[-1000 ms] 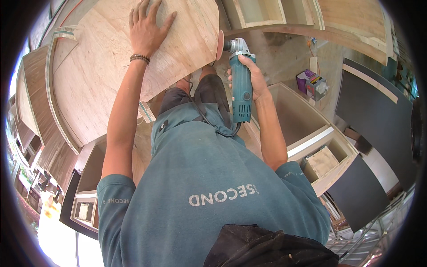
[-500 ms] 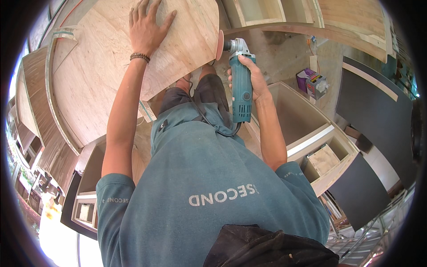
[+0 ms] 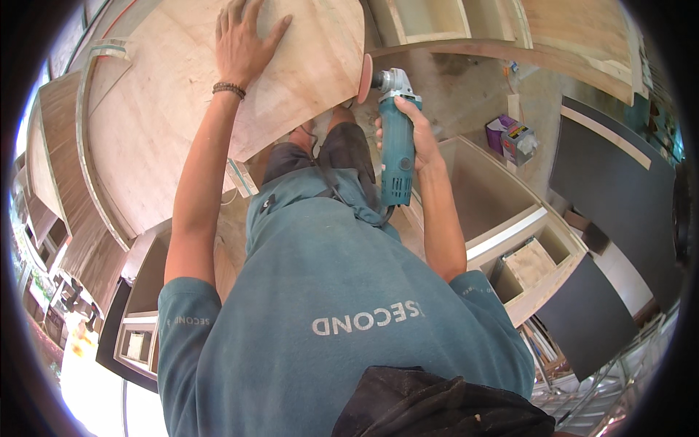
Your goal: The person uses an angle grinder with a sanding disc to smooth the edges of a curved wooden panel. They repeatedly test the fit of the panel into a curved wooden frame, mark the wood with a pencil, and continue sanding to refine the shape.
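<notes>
My left hand (image 3: 247,45) lies flat with fingers spread on a large plywood panel (image 3: 164,116), whose right end is rounded. A beaded bracelet (image 3: 228,89) circles that wrist. Wrapped around the body of a teal angle grinder (image 3: 397,153) is my right hand (image 3: 416,130), its thumb along the top of the casing. The grinder carries a reddish sanding disc (image 3: 365,79), held on edge beside the panel's rounded right edge. Whether the disc touches the wood I cannot tell for sure. The grinder's cord runs from its lower end across the front of my shirt.
Unfinished cabinet carcasses (image 3: 473,186) stand at the right, with more at the far side. A purple and grey box (image 3: 511,138) sits on the floor. Dark panels (image 3: 615,197) lean farther right. Curved plywood pieces (image 3: 76,175) stand at the left.
The grinder and my right hand have shifted slightly nearer to me along the panel's edge. My left hand stays on the plywood.
</notes>
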Demonstrator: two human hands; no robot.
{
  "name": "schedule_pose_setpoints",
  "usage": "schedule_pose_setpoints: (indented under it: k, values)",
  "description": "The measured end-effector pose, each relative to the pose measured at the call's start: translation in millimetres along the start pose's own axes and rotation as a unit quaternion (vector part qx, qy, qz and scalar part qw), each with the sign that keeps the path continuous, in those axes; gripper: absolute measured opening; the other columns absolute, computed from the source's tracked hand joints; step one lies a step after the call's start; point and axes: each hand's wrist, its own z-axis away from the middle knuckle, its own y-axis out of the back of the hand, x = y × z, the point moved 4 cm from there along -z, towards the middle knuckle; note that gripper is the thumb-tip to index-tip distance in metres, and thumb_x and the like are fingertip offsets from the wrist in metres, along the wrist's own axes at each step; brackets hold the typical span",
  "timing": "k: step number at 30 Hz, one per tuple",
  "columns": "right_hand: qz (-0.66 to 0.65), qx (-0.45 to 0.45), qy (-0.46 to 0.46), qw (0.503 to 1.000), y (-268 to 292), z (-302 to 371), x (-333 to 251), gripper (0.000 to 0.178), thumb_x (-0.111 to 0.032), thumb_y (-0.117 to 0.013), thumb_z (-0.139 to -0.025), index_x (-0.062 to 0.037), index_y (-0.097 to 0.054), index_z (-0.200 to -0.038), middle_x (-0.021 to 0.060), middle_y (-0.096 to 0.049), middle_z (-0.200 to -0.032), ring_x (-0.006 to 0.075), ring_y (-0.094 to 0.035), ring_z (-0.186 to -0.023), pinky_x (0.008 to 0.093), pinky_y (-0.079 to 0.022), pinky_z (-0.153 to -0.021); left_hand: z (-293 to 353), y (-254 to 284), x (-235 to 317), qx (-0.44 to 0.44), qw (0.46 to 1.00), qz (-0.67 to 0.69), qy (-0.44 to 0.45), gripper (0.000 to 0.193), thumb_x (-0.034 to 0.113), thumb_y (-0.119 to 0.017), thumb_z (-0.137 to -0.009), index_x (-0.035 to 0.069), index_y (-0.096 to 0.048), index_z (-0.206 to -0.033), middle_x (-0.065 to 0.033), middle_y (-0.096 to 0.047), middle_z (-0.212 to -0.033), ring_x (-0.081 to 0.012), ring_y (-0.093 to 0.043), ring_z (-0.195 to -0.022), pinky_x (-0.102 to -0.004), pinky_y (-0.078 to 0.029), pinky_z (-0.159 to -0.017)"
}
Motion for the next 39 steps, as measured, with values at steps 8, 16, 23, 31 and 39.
schedule_pose_setpoints:
  k: [8, 16, 23, 31, 39]
  values:
    - [-0.038, 0.034, 0.029, 0.998, 16, 18, -1, 0.051, -0.049, -0.067, -0.094, -0.0027, -0.061, -0.115, 0.012, -0.07, -0.087, 0.0209, -0.07, -0.067, 0.0347, -0.061, -0.057, -51, 20, -194, 0.082, 0.975, -0.203, 0.023, 0.08, 0.073, -0.056, -0.091, 0.01, -0.06, -0.141, -0.0204, -0.054, -0.148, -0.0362, -0.046, -0.14, -0.0483, -0.035, -0.117]
    - [-0.095, 0.047, 0.107, 0.989, 27, 44, -6, 0.051, -0.046, -0.067, -0.095, -0.0011, -0.057, -0.117, 0.0154, -0.067, -0.089, 0.0222, -0.07, -0.071, 0.0366, -0.062, -0.058, -65, 43, -305, -0.017, 0.979, -0.173, 0.105, 0.087, 0.08, -0.046, -0.092, 0.009, -0.066, -0.137, -0.0229, -0.061, -0.14, -0.0406, -0.05, -0.136, -0.0497, -0.037, -0.116]
    - [-0.143, 0.046, 0.133, 0.98, 23, 54, 1, 0.049, -0.045, -0.063, -0.098, -0.0001, -0.055, -0.117, 0.0165, -0.067, -0.089, 0.0242, -0.07, -0.07, 0.037, -0.062, -0.057, -32, 58, -269, 0.034, 0.953, -0.288, 0.09, 0.072, 0.072, -0.048, -0.097, 0.018, -0.064, -0.141, -0.0112, -0.049, -0.152, -0.0366, -0.039, -0.145, -0.047, -0.034, -0.119]
    - [-0.198, 0.046, 0.158, 0.966, 28, 61, 4, 0.048, -0.045, -0.061, -0.099, -0.0007, -0.055, -0.116, 0.0172, -0.066, -0.09, 0.0263, -0.07, -0.072, 0.0396, -0.062, -0.058, -36, 35, -68, -0.109, 0.943, -0.044, -0.312, 0.067, 0.052, -0.07, -0.094, 0.02, -0.053, -0.15, -0.0123, -0.051, -0.153, -0.032, -0.046, -0.142, -0.0467, -0.036, -0.121]
    - [-0.263, 0.058, 0.185, 0.945, 56, 84, 14, 0.049, -0.046, -0.057, -0.102, -0.0015, -0.053, -0.122, 0.018, -0.063, -0.096, 0.0274, -0.066, -0.08, 0.0425, -0.058, -0.067, 40, -40, 104, -0.344, 0.574, 0.109, -0.735, 0.07, 0.059, -0.074, -0.079, 0.008, -0.066, -0.126, -0.0141, -0.056, -0.144, -0.0345, -0.046, -0.142, -0.0489, -0.03, -0.126]
